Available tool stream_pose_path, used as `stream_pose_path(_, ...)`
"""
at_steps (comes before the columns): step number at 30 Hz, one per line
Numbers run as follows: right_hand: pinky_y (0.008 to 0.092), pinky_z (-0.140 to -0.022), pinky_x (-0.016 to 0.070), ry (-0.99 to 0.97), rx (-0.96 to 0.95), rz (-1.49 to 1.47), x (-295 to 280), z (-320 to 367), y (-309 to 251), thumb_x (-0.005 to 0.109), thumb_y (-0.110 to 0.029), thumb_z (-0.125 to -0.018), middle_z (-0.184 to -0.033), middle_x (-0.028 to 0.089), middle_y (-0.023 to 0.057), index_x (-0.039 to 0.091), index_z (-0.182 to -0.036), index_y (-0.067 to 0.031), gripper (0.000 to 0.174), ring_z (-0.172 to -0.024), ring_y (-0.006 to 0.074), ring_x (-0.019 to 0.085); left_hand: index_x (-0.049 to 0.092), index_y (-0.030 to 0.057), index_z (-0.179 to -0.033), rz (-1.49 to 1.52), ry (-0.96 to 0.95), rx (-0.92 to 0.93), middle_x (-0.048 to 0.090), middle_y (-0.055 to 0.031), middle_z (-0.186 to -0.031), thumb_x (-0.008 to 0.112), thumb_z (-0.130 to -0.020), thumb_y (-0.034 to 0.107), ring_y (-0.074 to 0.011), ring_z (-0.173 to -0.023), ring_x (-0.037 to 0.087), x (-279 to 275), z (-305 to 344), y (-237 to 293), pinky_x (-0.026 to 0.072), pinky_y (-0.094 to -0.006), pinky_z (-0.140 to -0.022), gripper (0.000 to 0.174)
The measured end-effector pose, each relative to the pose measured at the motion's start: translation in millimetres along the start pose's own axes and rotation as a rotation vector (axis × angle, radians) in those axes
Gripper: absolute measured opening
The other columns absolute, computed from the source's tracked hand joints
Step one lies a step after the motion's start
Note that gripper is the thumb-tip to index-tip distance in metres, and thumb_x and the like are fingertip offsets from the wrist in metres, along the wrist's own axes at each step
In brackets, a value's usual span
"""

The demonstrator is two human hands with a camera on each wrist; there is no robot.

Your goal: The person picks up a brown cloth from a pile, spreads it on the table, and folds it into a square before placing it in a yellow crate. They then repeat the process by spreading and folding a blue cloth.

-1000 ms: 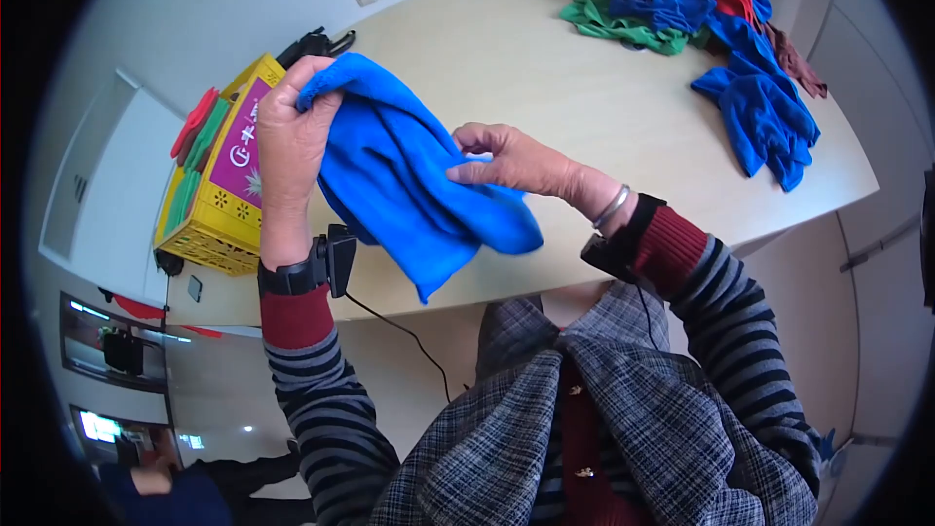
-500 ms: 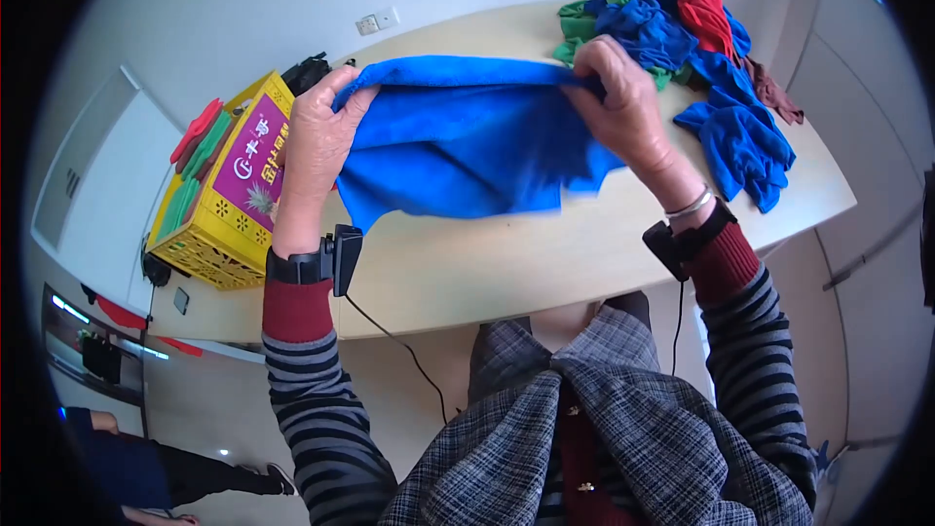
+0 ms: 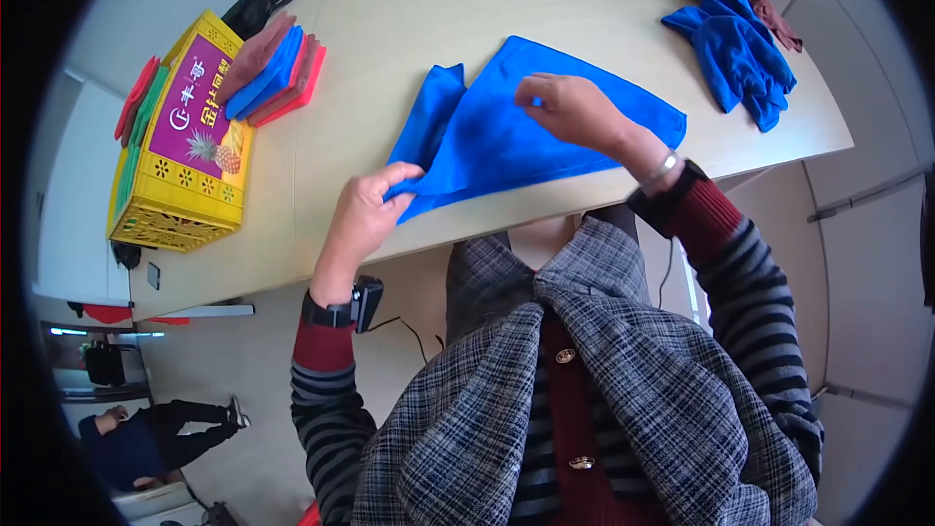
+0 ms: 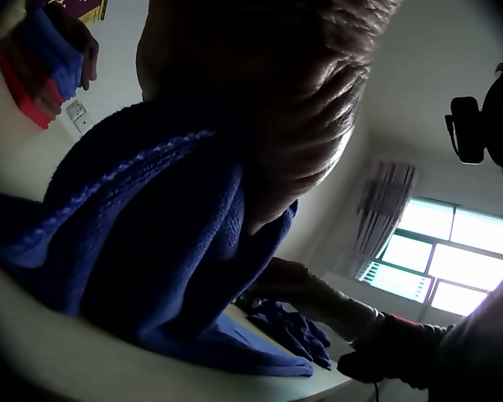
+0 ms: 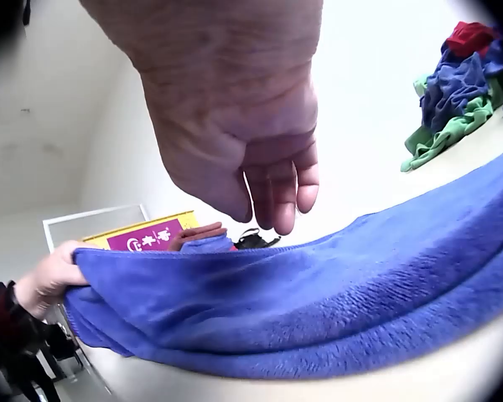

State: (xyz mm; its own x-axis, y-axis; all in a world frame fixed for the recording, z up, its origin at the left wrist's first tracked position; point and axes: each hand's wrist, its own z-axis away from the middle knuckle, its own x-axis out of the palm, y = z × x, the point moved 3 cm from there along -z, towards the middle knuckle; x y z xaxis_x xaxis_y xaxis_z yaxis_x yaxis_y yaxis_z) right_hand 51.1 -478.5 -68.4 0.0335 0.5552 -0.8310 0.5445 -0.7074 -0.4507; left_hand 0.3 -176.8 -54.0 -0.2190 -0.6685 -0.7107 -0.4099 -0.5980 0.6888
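A blue cloth (image 3: 555,117) lies spread over the front part of the table, its left side folded and bunched. My left hand (image 3: 365,214) pinches its near left corner between thumb and fingers. In the left wrist view the bunched cloth (image 4: 151,243) hangs in folds below that hand, its stitched edge showing. Over the right half of the cloth hovers my right hand (image 3: 579,115). From the right wrist, this hand (image 5: 243,142) shows loosely bent fingers with nothing between them, above the cloth (image 5: 318,301).
A yellow crate (image 3: 185,209) with folded cloths stands at the table's left. Against its right side leans a stack of folded brown, blue and red cloths (image 3: 268,83). A black bag (image 3: 255,8) sits behind. Crumpled cloths (image 3: 735,54) are heaped back right. Another person (image 3: 146,438) appears lower left.
The blue cloth has come down from the air, where both hands held it up, onto the table. My right hand has let go of it; my left hand still grips its corner.
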Motion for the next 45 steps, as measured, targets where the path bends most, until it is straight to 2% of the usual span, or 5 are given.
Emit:
stream_pose_path(9, 0.0439, -0.082, 0.0549, 0.077, -0.504, 0.172, 68.6, -83.2, -1.0, 0.058, -0.001, -0.082, -0.105, 0.069, 0.0126, 0.067, -0.106, -0.0084, 0.027, -0.095, 0.0354, 0.067, 0.068, 0.0019, -0.109, -0.151, 0.092, 0.152, 0.07, -0.0166, -0.095, 0.065, -0.082, -0.004, -0.0319, -0.086, 0.071, 7.4, 29.6, 10.2, 0.0555, -0.0363, -0.076, 0.028)
stream_pose_path(15, 0.0468, -0.077, 0.0542, -0.29, -0.115, 0.366, 29.6, -71.0, 52.3, 0.061, -0.004, -0.081, -0.09, 0.069, 0.014, 0.064, -0.098, -0.0086, 0.017, -0.09, 0.0385, 0.067, 0.066, 0.0074, -0.103, -0.483, 0.325, 0.147, 0.068, -0.0135, -0.095, 0.061, -0.08, 0.0, -0.035, -0.083, 0.067, -20.2, 27.9, -3.8, 0.0548, -0.0437, -0.071, 0.025)
stream_pose_path(24, 0.0358, -0.07, 0.0546, 0.364, -0.039, 0.385, -121.5, -38.4, 44.2, 0.068, -0.015, -0.092, -0.085, 0.065, 0.0142, 0.061, -0.101, -0.0076, 0.013, -0.078, 0.0298, 0.068, 0.064, 0.0079, -0.102, -0.867, 0.651, -0.099, 0.067, -0.0143, -0.097, 0.059, -0.084, 0.004, -0.0364, -0.087, 0.066, -70.6, -8.1, -54.8, 0.0525, -0.0485, -0.071, 0.019)
stream_pose_path(32, 0.0294, -0.068, 0.0506, 0.464, -0.073, 0.289, -192.4, 14.9, 29.5, 0.069, -0.01, -0.092, -0.08, 0.059, 0.0103, 0.06, -0.1, -0.0045, 0.012, -0.071, 0.0209, 0.061, 0.06, 0.0038, -0.094, -0.547, 0.888, -0.055, 0.061, -0.0119, -0.077, 0.065, -0.094, 0.015, -0.0252, -0.067, 0.062, -133.9, -27.7, -44.1, 0.0475, -0.0386, -0.062, 0.012)
stream_pose_path(45, 0.0357, -0.067, 0.047, 0.083, 0.127, 0.255, -148.9, 88.1, 72.5, 0.066, 0.006, -0.082, -0.086, 0.055, 0.0132, 0.058, -0.089, 0.0015, 0.011, -0.078, 0.0306, 0.058, 0.059, 0.0041, -0.081, -0.089, 0.49, -0.037, 0.057, -0.003, -0.071, 0.075, -0.086, 0.012, -0.0078, -0.068, 0.052, -189.3, 5.6, -49.2, 0.0448, -0.0287, -0.061, 0.019)
